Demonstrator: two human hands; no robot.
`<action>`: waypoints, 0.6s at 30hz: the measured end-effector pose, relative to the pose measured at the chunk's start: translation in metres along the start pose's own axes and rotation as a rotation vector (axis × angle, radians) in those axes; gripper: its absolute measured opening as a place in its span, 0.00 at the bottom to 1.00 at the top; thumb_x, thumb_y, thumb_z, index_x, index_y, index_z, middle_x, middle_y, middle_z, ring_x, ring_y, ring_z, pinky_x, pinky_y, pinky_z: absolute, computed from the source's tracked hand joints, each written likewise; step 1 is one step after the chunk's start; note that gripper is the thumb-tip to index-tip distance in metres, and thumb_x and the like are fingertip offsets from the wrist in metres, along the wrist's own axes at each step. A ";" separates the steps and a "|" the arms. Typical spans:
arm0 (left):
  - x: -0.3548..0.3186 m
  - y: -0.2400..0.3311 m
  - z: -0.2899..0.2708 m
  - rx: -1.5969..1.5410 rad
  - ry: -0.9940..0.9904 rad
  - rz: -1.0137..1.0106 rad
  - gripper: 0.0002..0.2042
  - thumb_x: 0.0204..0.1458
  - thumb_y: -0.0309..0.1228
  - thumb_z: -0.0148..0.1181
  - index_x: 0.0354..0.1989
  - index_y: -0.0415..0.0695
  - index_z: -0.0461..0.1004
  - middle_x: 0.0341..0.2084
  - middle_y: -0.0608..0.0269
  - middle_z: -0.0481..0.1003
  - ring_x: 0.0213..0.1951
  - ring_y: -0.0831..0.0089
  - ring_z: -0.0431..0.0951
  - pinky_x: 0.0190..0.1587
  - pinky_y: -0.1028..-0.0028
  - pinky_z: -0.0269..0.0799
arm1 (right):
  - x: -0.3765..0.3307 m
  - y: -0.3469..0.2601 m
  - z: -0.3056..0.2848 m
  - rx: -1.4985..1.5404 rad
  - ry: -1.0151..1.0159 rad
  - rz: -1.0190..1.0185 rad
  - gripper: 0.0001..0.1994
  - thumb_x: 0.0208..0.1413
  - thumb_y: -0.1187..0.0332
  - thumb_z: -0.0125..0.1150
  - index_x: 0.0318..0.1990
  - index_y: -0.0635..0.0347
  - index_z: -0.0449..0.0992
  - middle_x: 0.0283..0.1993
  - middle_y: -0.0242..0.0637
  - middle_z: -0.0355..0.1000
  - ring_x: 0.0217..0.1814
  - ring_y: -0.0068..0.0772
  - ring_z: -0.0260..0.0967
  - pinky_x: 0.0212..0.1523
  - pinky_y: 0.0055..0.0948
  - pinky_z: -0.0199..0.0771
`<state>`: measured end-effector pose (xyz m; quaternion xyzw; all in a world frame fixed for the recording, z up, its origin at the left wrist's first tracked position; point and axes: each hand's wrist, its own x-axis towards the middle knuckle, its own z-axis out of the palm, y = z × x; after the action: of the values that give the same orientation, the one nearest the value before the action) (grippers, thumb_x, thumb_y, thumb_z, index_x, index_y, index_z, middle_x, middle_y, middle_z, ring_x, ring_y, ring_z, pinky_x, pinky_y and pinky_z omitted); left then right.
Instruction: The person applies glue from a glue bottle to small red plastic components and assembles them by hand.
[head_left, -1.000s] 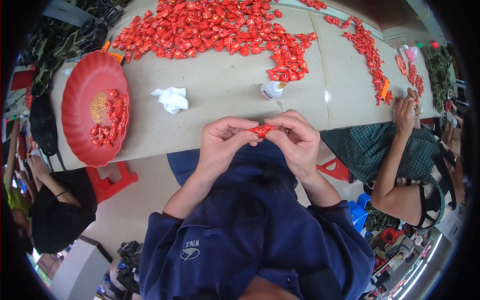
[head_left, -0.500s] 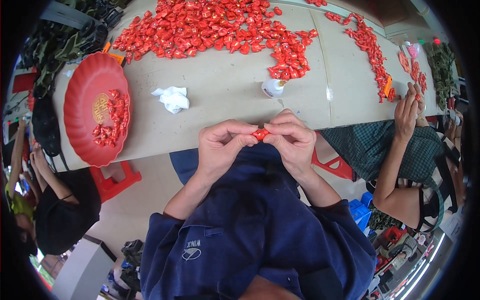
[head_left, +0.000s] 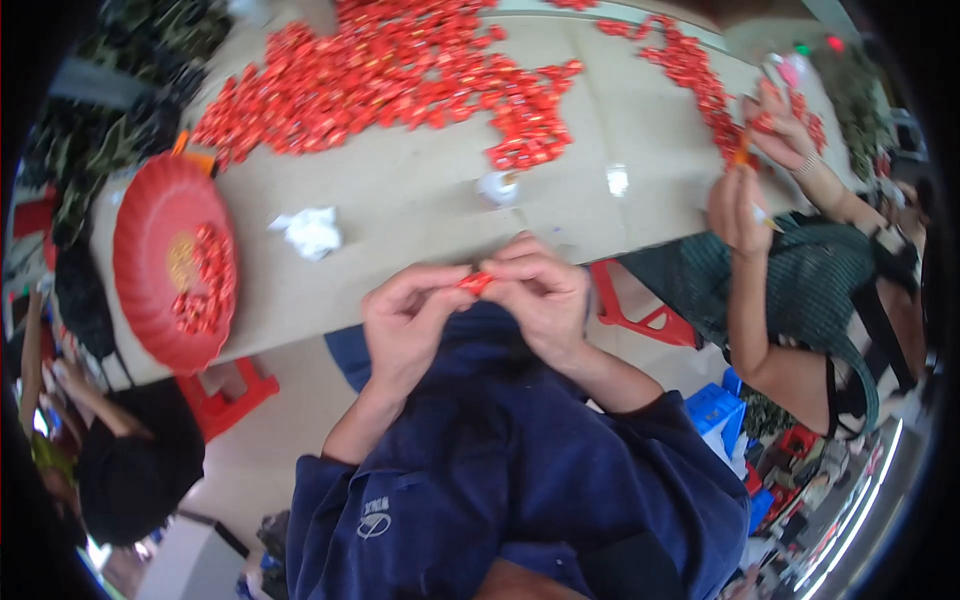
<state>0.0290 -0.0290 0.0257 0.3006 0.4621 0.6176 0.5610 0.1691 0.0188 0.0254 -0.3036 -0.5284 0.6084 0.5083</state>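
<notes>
Both my hands are at the table's near edge, pinching one small red glossy piece (head_left: 476, 282) between their fingertips. My left hand (head_left: 402, 322) grips its left end with thumb and forefinger, and my right hand (head_left: 543, 300) grips the other end. Motion blur hides the piece's exact shape. Just beyond my fingers stands a small white bottle (head_left: 497, 188). A crumpled white tissue (head_left: 310, 234) lies to the left of it. Further left, a scalloped red tray (head_left: 145, 235) bears a gold emblem and several similar red pieces (head_left: 212, 268).
A large heap of red pieces (head_left: 380, 85) covers the far part of the table (head_left: 400, 205). On the right, a co-worker's hand (head_left: 742, 212) is near an orange strip, beside a row of red pieces (head_left: 700, 75). Red stools (head_left: 228, 402) stand below the near edge.
The whole view has shifted and tilted, and now looks blurred. My hands keep their pinch on the red piece. The co-worker on the right has brought a second hand into view.
</notes>
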 end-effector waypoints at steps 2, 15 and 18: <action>-0.001 0.000 0.000 -0.012 0.014 0.023 0.07 0.47 0.14 0.54 0.35 0.33 0.73 0.28 0.56 0.75 0.29 0.77 0.75 0.34 0.81 0.72 | -0.001 0.000 0.001 -0.008 -0.010 0.032 0.08 0.45 0.84 0.59 0.35 0.69 0.75 0.33 0.40 0.66 0.28 0.27 0.71 0.28 0.19 0.73; 0.004 -0.003 0.001 -0.002 -0.055 0.084 0.06 0.47 0.18 0.58 0.34 0.33 0.72 0.28 0.55 0.75 0.28 0.74 0.76 0.33 0.80 0.73 | -0.004 0.005 -0.005 -0.047 0.038 -0.019 0.08 0.43 0.79 0.63 0.34 0.62 0.77 0.30 0.32 0.69 0.28 0.17 0.64 0.22 0.15 0.66; 0.004 -0.003 0.002 0.000 -0.053 0.070 0.06 0.47 0.18 0.58 0.34 0.33 0.72 0.28 0.55 0.75 0.28 0.74 0.76 0.33 0.80 0.73 | -0.002 0.006 -0.007 -0.076 0.034 -0.056 0.08 0.43 0.79 0.63 0.34 0.62 0.77 0.30 0.32 0.69 0.28 0.17 0.64 0.22 0.16 0.66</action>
<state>0.0316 -0.0243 0.0229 0.3327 0.4363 0.6286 0.5512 0.1746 0.0197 0.0179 -0.3181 -0.5507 0.5684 0.5220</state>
